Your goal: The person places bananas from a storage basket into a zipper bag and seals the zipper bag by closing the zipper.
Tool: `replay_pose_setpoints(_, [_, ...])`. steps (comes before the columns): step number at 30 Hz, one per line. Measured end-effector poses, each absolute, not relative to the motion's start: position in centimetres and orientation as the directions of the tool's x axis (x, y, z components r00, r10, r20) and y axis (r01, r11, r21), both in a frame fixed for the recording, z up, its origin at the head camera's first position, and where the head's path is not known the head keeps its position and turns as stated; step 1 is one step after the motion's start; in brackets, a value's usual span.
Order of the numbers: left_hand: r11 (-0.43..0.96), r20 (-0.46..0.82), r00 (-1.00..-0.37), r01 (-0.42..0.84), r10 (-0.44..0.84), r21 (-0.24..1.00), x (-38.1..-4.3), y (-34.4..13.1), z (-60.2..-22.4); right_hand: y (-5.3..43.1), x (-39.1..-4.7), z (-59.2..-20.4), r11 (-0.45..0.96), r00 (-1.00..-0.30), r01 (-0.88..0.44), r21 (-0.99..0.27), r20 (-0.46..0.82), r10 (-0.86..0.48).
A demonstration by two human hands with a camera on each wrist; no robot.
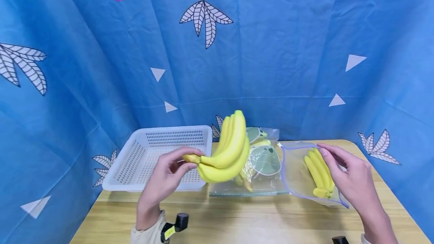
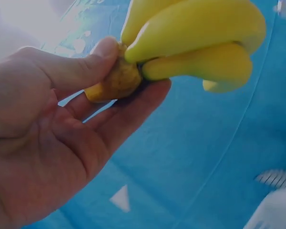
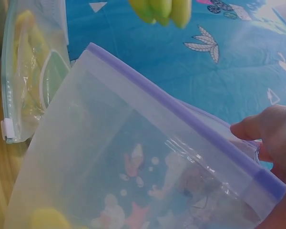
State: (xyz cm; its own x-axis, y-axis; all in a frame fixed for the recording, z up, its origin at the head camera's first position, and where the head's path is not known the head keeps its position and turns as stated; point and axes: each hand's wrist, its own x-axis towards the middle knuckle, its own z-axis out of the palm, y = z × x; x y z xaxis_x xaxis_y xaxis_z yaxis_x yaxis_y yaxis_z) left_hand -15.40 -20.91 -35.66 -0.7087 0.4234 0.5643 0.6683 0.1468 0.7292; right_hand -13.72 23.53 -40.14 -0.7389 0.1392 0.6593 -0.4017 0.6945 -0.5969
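Note:
My left hand (image 1: pixel 167 178) pinches a bunch of yellow bananas (image 1: pixel 228 153) by its brown stem (image 2: pixel 118 82), thumb on one side and fingers on the other. The bunch is held up in the air, fruit pointing right and upward, between the basket and the bags. My right hand (image 1: pixel 352 176) grips the far right part of the rim of a clear zip bag (image 1: pixel 292 174) with a purple zip edge (image 3: pixel 181 112). The bag's mouth gapes, and another bunch of bananas (image 1: pixel 318 172) lies inside. Printed figures show on its side in the right wrist view.
A white perforated plastic basket (image 1: pixel 122 183) stands at the left of the wooden table (image 1: pixel 237 217), with no fruit showing in it. Between basket and open bag lies a zip bag (image 1: pixel 266 163) with a green print and bananas inside. A blue patterned curtain (image 1: pixel 271 67) hangs behind.

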Motion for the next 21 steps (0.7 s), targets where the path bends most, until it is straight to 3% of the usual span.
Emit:
replay_pose_setpoints(5, [0.052, 0.555, -0.688, 0.648, 0.468, 0.76, -16.1, -18.8, -36.8, 23.6, -13.5, -39.9, 0.703, -0.749, -0.395, -0.591, 0.65, 0.126])
replay_pose_setpoints(13, [-0.086, 0.581, -0.576, 0.663, 0.575, 0.744, -16.3, -16.4, -37.3, 23.8, -13.3, -39.9, 0.7, -0.758, -0.372, -0.609, 0.635, 0.15])
replay_pose_setpoints(21, [-0.171, 0.532, -0.556, 0.572, 0.639, 0.802, -17.0, -13.8, -38.6, 23.4, -13.7, -40.2, 0.689, -0.748, -0.407, -0.6, 0.652, 0.125])
